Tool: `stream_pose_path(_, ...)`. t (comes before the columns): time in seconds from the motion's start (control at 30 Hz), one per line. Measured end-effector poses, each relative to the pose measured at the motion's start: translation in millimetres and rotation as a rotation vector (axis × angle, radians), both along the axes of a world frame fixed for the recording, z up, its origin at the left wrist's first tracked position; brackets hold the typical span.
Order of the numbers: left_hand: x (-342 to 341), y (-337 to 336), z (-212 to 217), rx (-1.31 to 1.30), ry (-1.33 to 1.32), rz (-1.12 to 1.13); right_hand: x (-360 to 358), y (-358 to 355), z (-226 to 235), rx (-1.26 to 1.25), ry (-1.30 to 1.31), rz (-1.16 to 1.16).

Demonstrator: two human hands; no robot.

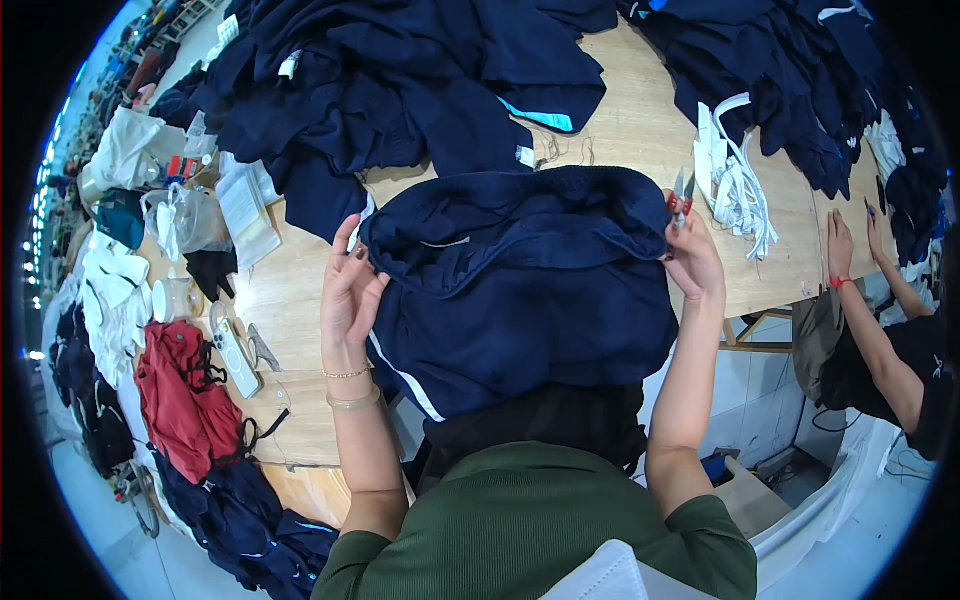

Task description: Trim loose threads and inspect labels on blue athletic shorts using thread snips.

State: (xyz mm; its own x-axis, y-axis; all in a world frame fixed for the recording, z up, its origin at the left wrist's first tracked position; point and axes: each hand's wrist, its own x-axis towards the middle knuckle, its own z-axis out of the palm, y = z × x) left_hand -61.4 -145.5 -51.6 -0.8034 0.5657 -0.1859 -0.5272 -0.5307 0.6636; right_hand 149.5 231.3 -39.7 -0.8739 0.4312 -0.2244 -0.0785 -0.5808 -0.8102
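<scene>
A navy garment with a gathered waistband, apparently trousers [540, 320], is stretched between my hands at the table's near edge. Its waist opening faces up, and a white stripe runs down its left side. My left hand [352, 290] grips the left end of the waistband, fingers partly spread along the edge. At the opposite end, my right hand [693, 260] pinches the waistband. Small red-handled thread snips [680, 200] also sit in that hand, blades pointing away from me. The lower part of the garment hangs toward my lap.
Navy garments [400, 90] are piled across the far side of the wooden table [290, 320]. White strips [732, 180] lie at right. A phone [235, 358], a clear jar [176, 298] and red cloth [185, 400] are at left. Another person's hands [840, 245] rest at far right.
</scene>
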Motion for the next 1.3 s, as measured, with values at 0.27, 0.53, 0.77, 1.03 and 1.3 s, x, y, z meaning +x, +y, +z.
stream_pose_path(0.27, -37, 19, 50, -1.137, 1.071, 0.640, -38, 44, 47, 1.524, -0.260, -0.762)
stream_pose_path(0.53, -23, -2, -18, -1.449, 1.107, 0.616, 18, 20, -26, 1.664, -0.518, -0.523)
stream_pose_path(0.77, 20, 10, -25, -1.445, 0.935, 0.281, 25, -21, -31, 1.553, -0.741, -0.203)
stream_pose_path(1.03, 51, 23, 39, -1.036, 0.802, 0.261, 13, -50, 30, 1.433, -0.393, -0.196)
stream_pose_path(1.3, 94, 122, 11, -0.157, -0.339, -0.369, -39, -96, 12, 1.652, -0.056, -0.140)
